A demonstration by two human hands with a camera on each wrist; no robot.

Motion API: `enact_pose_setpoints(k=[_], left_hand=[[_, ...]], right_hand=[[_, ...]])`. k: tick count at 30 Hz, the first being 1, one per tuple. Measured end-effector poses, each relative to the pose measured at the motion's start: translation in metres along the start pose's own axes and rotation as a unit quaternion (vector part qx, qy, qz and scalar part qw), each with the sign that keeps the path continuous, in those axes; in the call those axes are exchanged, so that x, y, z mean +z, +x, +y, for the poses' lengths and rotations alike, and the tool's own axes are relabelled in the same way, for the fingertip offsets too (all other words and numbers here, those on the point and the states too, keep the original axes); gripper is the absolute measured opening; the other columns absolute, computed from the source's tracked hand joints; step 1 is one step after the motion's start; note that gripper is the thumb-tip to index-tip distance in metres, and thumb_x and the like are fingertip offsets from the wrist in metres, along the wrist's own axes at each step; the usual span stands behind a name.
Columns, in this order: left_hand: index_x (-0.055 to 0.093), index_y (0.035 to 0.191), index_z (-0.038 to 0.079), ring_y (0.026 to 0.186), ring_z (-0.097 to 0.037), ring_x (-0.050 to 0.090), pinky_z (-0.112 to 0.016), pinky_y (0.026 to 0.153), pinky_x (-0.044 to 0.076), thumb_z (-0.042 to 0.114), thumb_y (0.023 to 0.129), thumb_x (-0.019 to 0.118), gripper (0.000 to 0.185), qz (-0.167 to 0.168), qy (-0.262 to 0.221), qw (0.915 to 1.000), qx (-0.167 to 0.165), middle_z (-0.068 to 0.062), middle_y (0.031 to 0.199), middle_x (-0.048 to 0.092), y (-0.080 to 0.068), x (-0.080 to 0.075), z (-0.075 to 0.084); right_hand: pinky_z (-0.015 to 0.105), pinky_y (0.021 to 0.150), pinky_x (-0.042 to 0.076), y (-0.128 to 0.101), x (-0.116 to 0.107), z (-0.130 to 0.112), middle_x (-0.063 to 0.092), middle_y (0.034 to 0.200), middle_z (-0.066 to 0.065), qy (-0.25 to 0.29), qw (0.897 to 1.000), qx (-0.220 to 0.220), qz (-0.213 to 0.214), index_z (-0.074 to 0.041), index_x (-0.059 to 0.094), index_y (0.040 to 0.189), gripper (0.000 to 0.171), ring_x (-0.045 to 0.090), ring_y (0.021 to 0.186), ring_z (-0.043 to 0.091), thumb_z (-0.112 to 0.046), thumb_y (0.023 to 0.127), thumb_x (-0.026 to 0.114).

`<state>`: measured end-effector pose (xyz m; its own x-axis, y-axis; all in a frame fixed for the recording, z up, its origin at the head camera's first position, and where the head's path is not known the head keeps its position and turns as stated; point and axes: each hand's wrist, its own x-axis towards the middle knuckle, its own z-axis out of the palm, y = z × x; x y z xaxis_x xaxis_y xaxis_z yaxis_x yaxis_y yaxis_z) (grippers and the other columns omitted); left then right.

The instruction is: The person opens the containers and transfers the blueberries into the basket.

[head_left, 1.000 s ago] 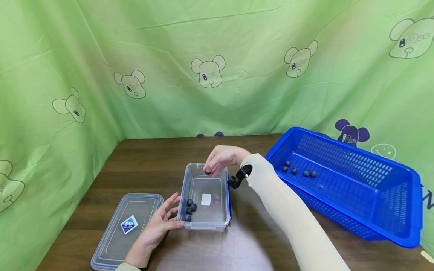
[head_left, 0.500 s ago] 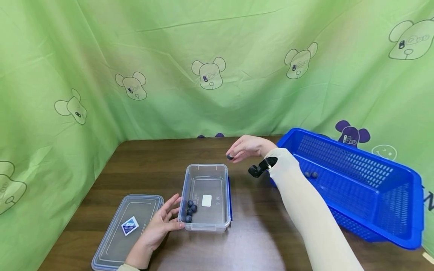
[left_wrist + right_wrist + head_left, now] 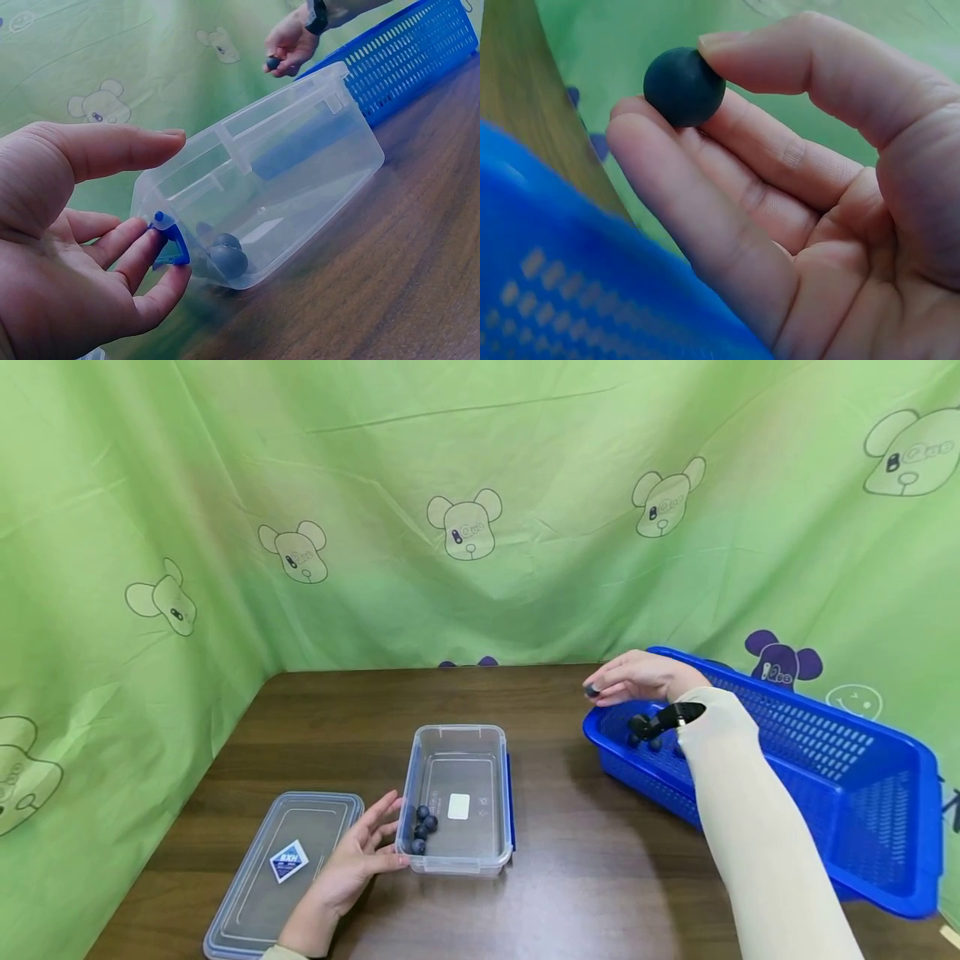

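My right hand (image 3: 643, 677) pinches a blueberry (image 3: 592, 691) between thumb and fingers, above the left end of the blue basket (image 3: 888, 727). In the right wrist view, the same dark round blueberry (image 3: 684, 87) sits at the fingertips, thumb against its top. My left hand (image 3: 356, 860) rests against the left side of a clear plastic food container (image 3: 480, 847), fingers loosely spread. Seen from the left wrist, its fingertips touch a blue side clasp (image 3: 171, 240) while the thumb reaches over the rim. Several blueberries (image 3: 420, 831) lie in the container's near left corner.
A clear lid (image 3: 300, 827) with a diamond-shaped label lies left of the container. More blueberries (image 3: 655, 745) sit in the basket's left end, partly hidden by the right wrist's black camera mount. Behind the wooden table (image 3: 360, 702) hangs a green curtain (image 3: 555, 585).
My right hand has moved right from over the container to the basket, with the blueberry still pinched. My left hand and the container have stayed in place.
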<state>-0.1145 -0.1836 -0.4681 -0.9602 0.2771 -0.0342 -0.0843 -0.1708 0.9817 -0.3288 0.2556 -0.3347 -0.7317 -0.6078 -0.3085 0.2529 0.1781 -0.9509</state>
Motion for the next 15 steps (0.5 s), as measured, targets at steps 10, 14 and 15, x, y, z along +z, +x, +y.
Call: enact_pose_setpoints(k=[10, 14, 15], left_hand=[[0.013, 0.153, -0.011, 0.121, -0.02, 0.046, -0.027, 0.096, 0.046, -0.014, 0.073, 0.072, 0.099, 0.0, 0.003, 1.0, 0.002, -0.031, 0.157, 0.019, 0.0, -0.001, 0.0], [0.014, 0.153, -0.011, 0.122, -0.02, 0.046, -0.027, 0.096, 0.046, -0.014, 0.073, 0.072, 0.099, 0.0, 0.002, 1.0, 0.001, -0.032, 0.156, 0.019, 0.0, -0.001, 0.0], [0.014, 0.153, -0.011, 0.122, -0.02, 0.046, -0.027, 0.096, 0.046, -0.014, 0.073, 0.072, 0.099, 0.0, 0.002, 1.0, 0.001, -0.032, 0.156, 0.019, 0.0, -0.001, 0.0]], right_hand=[[0.032, 0.093, 0.052, -0.034, -0.055, 0.042, 0.072, 0.103, 0.004, 0.057, 0.998, 0.036, -0.01, -0.008, 0.077, 0.096, 0.031, 0.068, 0.099, 0.017, 0.004, 0.1, 0.049], [0.031, 0.093, 0.052, -0.039, -0.065, 0.061, 0.072, 0.1, 0.004, 0.062, 0.993, 0.083, 0.051, -0.009, 0.076, 0.091, 0.025, 0.068, 0.096, 0.016, 0.002, 0.098, 0.055], [0.032, 0.093, 0.052, -0.04, -0.066, 0.065, 0.073, 0.099, 0.004, 0.062, 0.991, 0.092, 0.068, -0.009, 0.076, 0.09, 0.024, 0.068, 0.096, 0.017, 0.002, 0.097, 0.057]])
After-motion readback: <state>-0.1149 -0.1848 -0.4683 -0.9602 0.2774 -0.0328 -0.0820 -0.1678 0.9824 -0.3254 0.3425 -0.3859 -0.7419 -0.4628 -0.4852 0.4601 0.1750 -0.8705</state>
